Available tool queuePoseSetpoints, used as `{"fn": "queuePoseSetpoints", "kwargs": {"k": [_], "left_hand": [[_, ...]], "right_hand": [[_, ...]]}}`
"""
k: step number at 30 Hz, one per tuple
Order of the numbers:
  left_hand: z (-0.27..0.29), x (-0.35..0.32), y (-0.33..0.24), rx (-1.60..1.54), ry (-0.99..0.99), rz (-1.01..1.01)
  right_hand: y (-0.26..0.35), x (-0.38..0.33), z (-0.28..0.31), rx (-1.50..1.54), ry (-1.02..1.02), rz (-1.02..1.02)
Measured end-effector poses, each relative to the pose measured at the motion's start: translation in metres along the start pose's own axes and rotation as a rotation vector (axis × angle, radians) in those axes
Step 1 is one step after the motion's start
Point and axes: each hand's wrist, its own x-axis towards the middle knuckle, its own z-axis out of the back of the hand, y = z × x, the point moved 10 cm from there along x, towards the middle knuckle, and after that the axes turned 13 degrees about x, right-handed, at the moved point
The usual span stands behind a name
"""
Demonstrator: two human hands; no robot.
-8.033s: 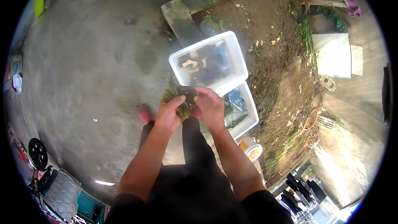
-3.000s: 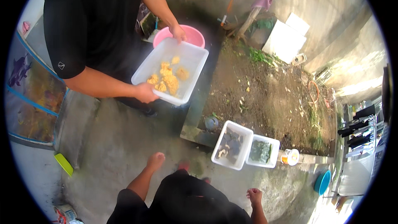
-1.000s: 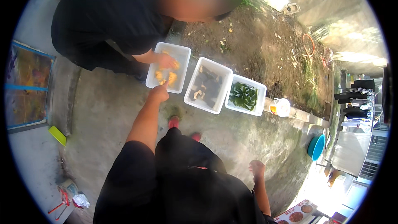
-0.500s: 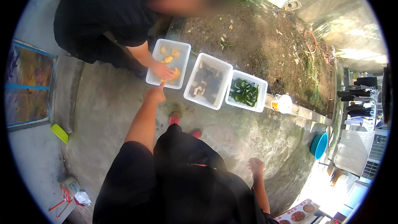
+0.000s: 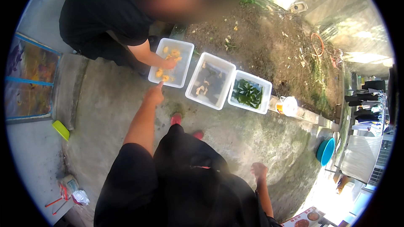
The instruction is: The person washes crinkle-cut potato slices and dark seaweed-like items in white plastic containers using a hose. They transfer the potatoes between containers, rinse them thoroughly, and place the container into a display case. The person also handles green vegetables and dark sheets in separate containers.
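Head view. Far left of the middle tub (image 5: 203, 101), a co-worker (image 5: 105, 12) bends in. Just left of the middle tub stands the left tub (image 5: 183, 65), which holds the yellow pieces (image 5: 163, 75); three seconds ago that co-worker carried it in the air. It now completes a row of three, its contents within reach of both people.

The wearer's left hand (image 5: 155, 94), left of the middle tub, points one finger at the left tub's near rim, drawn back from over the pieces. Contact with the rim and the state of the folded fingers cannot be told. The co-worker's hand (image 5: 170, 63) has shifted toward the middle tub's side, its fingertips hidden among pieces.

The middle tub's own contents are hazy. Right of it, the right tub (image 5: 249, 107) holds green leaves (image 5: 248, 94). Nearer the wearer, right of the middle tub, the right hand (image 5: 259, 170) hangs loosely curled; whether it holds anything cannot be told.
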Motion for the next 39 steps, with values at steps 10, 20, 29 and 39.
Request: {"fn": "queuePoseSetpoints", "kwargs": {"k": [10,20,29,39], "left_hand": [[0.031,-0.036,0.005,0.111,0.038,0.043],[0.015,-0.024,0.038,0.044,0.098,0.113],[-0.013,-0.006,0.059,-0.025,0.104,0.092],[-0.024,-0.030,0.077,-0.057,0.025,0.166]], "right_hand": [[0.006,0.005,-0.002,-0.054,0.046,-0.006],[0.037,0.014,-0.032,-0.067,0.100,0.043],[0.060,0.015,-0.023,-0.052,-0.017,-0.002],[0.024,0.025,0.004,0.045,-0.007,-0.111]]}}
